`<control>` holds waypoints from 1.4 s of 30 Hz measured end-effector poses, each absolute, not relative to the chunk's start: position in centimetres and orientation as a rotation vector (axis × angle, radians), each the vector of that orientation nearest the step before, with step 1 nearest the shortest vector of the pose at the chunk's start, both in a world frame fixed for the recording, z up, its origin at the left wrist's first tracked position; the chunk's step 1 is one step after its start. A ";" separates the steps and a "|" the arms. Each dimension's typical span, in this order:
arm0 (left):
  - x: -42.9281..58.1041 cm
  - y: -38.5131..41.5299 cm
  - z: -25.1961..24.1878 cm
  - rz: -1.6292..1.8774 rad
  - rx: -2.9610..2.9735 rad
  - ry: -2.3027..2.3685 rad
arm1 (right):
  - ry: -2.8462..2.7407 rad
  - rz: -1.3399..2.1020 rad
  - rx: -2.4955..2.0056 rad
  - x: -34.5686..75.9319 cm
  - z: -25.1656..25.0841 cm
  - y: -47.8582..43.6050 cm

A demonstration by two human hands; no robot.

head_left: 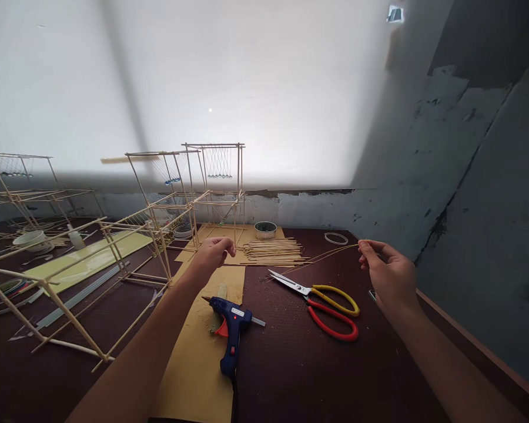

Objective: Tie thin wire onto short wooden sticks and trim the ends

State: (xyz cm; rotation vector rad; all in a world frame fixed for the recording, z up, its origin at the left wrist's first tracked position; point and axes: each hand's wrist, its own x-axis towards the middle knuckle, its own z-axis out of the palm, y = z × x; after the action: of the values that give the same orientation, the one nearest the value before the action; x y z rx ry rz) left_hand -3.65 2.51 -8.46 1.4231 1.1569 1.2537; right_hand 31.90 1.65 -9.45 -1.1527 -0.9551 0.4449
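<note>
My right hand is raised over the right side of the table, thumb and fingertips pinching a thin yellowish thread. From there the thread slants down to the left, past the tips of the scissors, which have one yellow and one red handle. Beside the bamboo sticks, my left hand is closed with its fingers curled; whatever it may hold is hidden. A blue hot glue gun with a glue stick in its back lies below that hand on tan cardboard.
Stick frames with beads hung on threads stand at left and centre-back. A round tin and a pale ring are near the wall. Glue sticks, a white bowl and a yellow sheet lie left.
</note>
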 end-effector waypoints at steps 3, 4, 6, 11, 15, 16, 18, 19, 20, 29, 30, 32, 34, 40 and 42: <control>-3.8 2.7 -8.4 1.277 1.390 1.158 | -1.024 0.419 -1.200 31.5 -9.5 1.4; -3.8 2.7 -8.3 1.272 1.386 1.154 | -1.056 0.416 -1.208 31.3 -9.5 1.4; -3.7 2.7 -8.4 1.247 1.380 1.151 | -1.118 0.410 -1.220 31.1 -9.6 1.3; -3.3 2.4 -8.5 1.091 1.459 1.187 | -1.221 0.373 -1.256 30.9 -9.9 1.2; -2.8 2.7 -7.9 0.843 1.895 1.352 | -1.296 0.313 -1.277 30.8 -10.0 1.1; -2.7 3.0 -7.6 0.738 2.055 1.393 | -1.322 0.290 -1.285 30.7 -10.0 1.0; -2.2 4.0 -6.8 0.540 2.316 1.441 | -1.373 0.243 -1.307 30.5 -9.9 0.9; -1.8 4.7 -6.4 0.474 2.403 1.448 | -1.393 0.222 -1.315 30.4 -9.8 0.8; -1.4 5.5 -6.0 0.434 2.461 1.451 | -1.405 0.206 -1.320 30.4 -9.8 0.7; 4.3 14.2 -7.2 0.112 2.860 1.449 | -1.427 0.191 -1.377 30.5 -9.7 0.4; 4.8 14.8 -7.8 0.076 2.894 1.426 | -1.432 0.203 -1.380 30.5 -9.7 0.3; 5.6 15.6 -9.0 0.013 2.955 1.376 | -1.447 0.220 -1.378 30.4 -9.7 0.2; 6.1 16.0 -9.9 -0.031 3.004 1.339 | -1.458 0.229 -1.360 30.3 -9.7 0.2; 7.3 16.0 -9.6 -0.055 3.069 1.354 | -1.492 0.253 -1.343 30.0 -9.8 0.0; 7.6 15.8 -9.1 -0.036 3.061 1.401 | -1.494 0.262 -1.340 30.1 -9.9 0.0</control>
State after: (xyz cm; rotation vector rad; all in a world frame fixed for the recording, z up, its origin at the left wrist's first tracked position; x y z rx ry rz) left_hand 7.62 15.84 -9.11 3.0606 1.4009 -0.0357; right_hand 30.06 0.01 -9.86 -1.3401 -1.4944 0.2622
